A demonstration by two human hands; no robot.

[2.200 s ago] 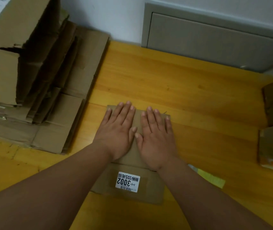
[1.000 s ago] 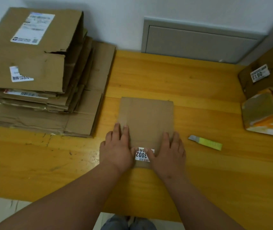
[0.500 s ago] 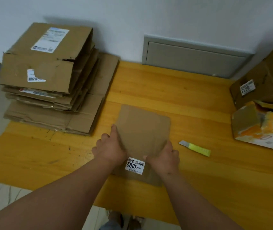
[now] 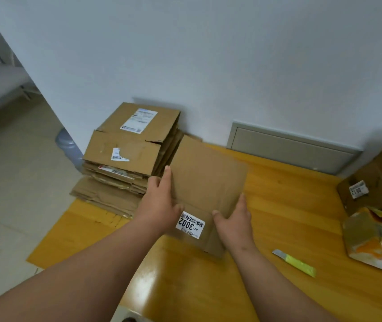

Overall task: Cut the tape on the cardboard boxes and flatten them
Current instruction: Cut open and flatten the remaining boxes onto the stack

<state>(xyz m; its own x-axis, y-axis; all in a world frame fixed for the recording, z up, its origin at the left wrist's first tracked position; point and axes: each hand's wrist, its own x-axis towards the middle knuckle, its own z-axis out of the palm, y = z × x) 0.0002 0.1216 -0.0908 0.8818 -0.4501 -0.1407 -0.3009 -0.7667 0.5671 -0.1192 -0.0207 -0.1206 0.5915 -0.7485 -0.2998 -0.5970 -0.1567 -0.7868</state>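
Both hands [image 4: 159, 205] [image 4: 234, 219] hold the flattened box [image 4: 208, 182] lifted.

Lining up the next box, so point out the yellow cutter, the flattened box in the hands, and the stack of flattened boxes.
yellow cutter [image 4: 298, 265], head view, on its yellow handle.
flattened box [image 4: 208, 177], head view, on its bare upper panel.
stack of flattened boxes [image 4: 125, 147], head view, on the top box's front flap.
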